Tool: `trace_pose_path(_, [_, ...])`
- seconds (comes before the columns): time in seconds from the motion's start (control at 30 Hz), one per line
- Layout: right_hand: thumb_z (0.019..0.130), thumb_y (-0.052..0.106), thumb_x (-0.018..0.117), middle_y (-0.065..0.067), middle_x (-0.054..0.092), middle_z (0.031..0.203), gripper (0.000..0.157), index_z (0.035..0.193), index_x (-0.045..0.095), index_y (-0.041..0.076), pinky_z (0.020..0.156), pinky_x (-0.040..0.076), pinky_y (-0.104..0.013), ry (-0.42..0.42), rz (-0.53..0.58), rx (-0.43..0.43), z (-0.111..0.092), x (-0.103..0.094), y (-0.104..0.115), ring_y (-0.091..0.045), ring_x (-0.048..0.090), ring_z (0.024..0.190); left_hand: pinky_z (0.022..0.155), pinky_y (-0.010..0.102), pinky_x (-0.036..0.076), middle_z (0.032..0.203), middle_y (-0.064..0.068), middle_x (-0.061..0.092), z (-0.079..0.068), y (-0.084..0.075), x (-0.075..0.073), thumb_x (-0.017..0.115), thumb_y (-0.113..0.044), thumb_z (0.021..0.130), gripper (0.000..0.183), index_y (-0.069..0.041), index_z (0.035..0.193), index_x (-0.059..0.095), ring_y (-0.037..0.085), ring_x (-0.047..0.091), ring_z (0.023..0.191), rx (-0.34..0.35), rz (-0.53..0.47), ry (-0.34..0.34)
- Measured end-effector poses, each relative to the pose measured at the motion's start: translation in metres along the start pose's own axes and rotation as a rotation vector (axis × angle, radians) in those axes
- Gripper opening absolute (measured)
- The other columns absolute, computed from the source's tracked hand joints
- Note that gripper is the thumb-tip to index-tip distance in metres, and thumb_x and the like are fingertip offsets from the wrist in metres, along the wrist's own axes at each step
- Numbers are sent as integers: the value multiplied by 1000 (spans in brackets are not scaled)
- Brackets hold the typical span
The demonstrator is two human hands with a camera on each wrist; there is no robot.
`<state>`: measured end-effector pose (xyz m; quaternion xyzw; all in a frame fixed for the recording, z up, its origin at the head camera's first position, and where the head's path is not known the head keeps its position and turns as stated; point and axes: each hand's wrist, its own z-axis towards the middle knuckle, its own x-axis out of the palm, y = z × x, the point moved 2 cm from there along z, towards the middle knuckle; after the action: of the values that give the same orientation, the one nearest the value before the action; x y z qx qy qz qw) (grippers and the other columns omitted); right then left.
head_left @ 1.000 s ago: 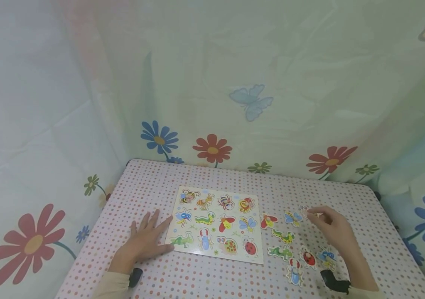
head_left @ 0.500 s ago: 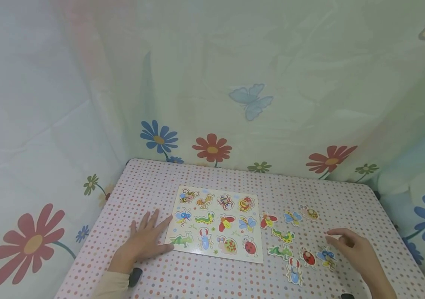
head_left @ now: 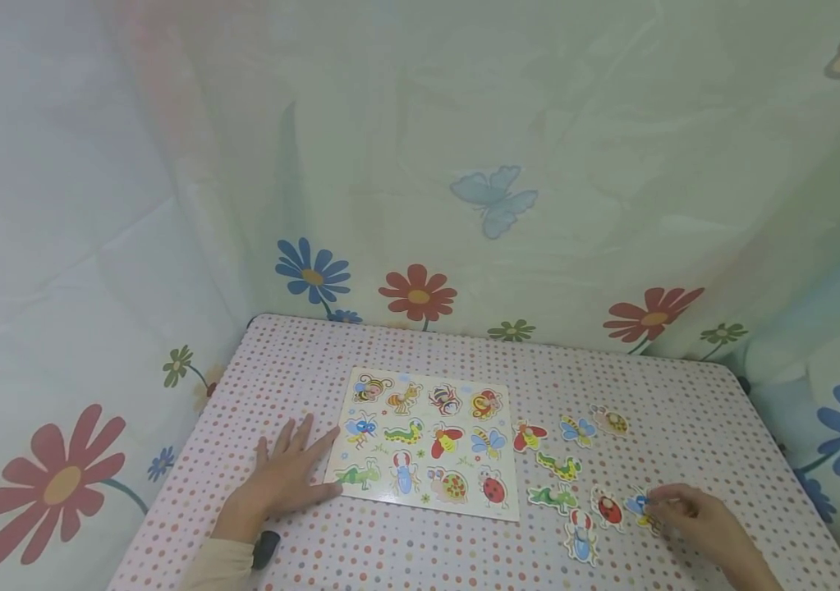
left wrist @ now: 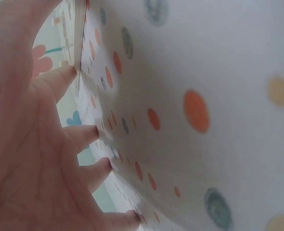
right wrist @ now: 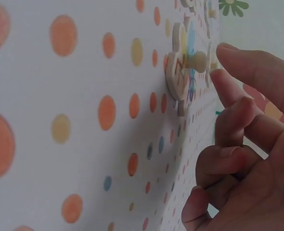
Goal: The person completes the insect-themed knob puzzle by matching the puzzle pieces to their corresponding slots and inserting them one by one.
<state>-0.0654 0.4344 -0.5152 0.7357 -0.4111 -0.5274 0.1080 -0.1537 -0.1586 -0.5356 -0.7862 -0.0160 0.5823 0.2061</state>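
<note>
nearest on the dotted counter (head_left: 434,558) lies a blue beetle piece (head_left: 581,542). the right hand (head_left: 700,521) bends over a blue fly piece (head_left: 638,506), hiding part of it; thumb and forefinger sit just beside its knob (right wrist: 197,61), not pinching it, the other fingers loosely curled. a ladybug piece (head_left: 609,510) crowds in just left of it. the left hand (head_left: 282,480) is spread, fingertips down on the counter, touching the left edge of the picture board (head_left: 420,414). farther off, grasshopper (head_left: 548,498), caterpillar (head_left: 558,466), red moth (head_left: 529,437), dragonfly (head_left: 578,431) and snail (head_left: 615,423) pieces lie between board and right hand or beyond. flowered cloth (head_left: 375,164) hangs behind.
</note>
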Motion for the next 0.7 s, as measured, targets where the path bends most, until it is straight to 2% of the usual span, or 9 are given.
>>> trace_pose_path(0.27, [87,39,77,-5,56,77,52,112,65,-5,57,42,-32,36,-6,-17,2,4,-3,-21,49,69,108,77,-1,166,15,8,2,2,3,66,-70,81,92,-32,158,32,46,3,149,-10,9,-1])
trace_pose_path(0.47, [85,40,79,-4,53,75,53,109,65,-5,55,41,-31,9,-25,-7,7,8,-11,-20,48,68,108,77,-1,166,15,8,0,1,2,67,-69,82,91,-32,158,32,46,3,149,-5,-8,2])
trace_pose_path(0.7, [85,30,79,-3,51,73,45,108,64,-5,53,40,-30,-22,-52,-2,11,13,-15,-19,47,66,108,77,1,166,17,10,-2,-1,-1,66,-69,82,90,-32,157,33,47,5,149,3,0,-1])
